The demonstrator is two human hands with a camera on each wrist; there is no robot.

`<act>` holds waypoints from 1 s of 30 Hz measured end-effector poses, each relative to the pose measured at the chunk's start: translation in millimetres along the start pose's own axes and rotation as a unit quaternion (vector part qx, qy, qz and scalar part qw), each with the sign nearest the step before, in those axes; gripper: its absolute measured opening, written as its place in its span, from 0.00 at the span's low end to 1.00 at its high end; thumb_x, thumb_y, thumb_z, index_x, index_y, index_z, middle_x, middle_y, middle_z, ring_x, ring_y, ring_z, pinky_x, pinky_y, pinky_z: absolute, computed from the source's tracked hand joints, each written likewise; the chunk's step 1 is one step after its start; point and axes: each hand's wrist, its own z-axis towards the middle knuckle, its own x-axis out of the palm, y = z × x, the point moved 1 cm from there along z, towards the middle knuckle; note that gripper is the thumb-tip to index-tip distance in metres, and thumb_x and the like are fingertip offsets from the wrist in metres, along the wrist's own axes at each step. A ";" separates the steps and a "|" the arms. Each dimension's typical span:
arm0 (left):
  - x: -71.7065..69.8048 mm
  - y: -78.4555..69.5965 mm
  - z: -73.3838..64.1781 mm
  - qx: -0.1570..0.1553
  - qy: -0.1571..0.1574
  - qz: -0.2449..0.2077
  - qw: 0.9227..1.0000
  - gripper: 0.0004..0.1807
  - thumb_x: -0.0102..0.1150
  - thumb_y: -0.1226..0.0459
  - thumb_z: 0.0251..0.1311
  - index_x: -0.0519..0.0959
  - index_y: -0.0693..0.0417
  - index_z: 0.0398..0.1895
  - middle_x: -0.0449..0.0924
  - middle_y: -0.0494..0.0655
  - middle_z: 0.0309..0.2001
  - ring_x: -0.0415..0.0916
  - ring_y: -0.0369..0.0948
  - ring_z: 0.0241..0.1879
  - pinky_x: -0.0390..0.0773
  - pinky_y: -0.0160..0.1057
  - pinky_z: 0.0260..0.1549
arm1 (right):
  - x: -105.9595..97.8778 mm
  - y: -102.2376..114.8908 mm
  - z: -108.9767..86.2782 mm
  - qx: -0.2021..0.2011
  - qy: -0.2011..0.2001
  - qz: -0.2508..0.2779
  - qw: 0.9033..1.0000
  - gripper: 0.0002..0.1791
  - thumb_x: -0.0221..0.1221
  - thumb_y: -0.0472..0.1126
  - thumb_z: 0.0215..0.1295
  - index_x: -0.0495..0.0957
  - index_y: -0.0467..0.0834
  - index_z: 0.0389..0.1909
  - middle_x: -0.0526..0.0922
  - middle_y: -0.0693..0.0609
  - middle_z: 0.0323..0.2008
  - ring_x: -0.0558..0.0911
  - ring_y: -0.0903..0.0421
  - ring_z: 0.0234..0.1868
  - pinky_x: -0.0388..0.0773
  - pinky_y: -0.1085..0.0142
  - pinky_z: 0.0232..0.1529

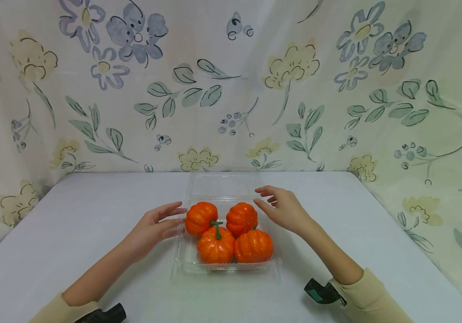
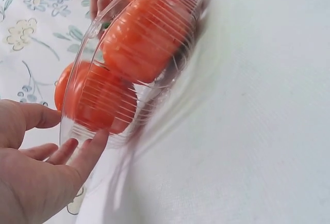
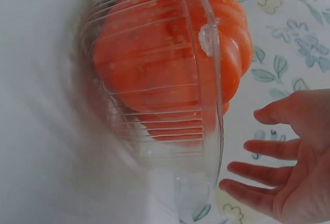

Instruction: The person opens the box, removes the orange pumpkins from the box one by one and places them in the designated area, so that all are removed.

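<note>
A clear plastic container (image 1: 190, 260) sits on the white tabletop (image 1: 106, 197), its transparent lid (image 1: 223, 185) folded back behind it. Inside the container are four orange pumpkins: one at rear left (image 1: 201, 216), one at rear right (image 1: 241, 219), one at front left (image 1: 215, 247) with its green stem showing, and one at front right (image 1: 254, 246); the front two sit side by side, touching. The left hand (image 1: 152, 228) is at the container's left side, fingers loosely extended and parted, fingertips at the ribbed wall, gripping nothing. The right hand (image 1: 282, 208) is at the container's rear right, fingers spread wide and holding nothing, the tips just beside the rim; whether they touch it I cannot tell. Behind the container hangs a floral cloth (image 1: 251, 89) with blue and yellow blossoms.
</note>
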 end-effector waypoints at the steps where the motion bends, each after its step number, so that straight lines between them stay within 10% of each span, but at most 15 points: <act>1: 0.4 0.1 -1.1 -0.001 0.002 -0.003 1.000 0.36 0.55 0.65 0.78 0.55 0.64 0.83 0.62 0.68 0.77 0.72 0.59 0.70 0.84 0.44 0.58 | -0.2 0.6 -0.1 -0.001 0.001 0.000 1.000 0.22 0.62 0.43 0.75 0.80 0.36 0.64 0.85 0.35 0.57 0.85 0.37 0.53 0.87 0.47 0.53; 30: 1.3 4.8 -13.6 -0.019 0.040 -0.055 0.998 0.43 0.60 0.65 0.75 0.48 0.59 0.85 0.54 0.70 0.80 0.72 0.60 0.70 0.84 0.53 0.57 | 13.7 6.7 8.9 -0.023 0.089 0.043 0.995 0.25 0.65 0.47 0.74 0.79 0.36 0.64 0.85 0.37 0.57 0.85 0.42 0.52 0.87 0.53 0.51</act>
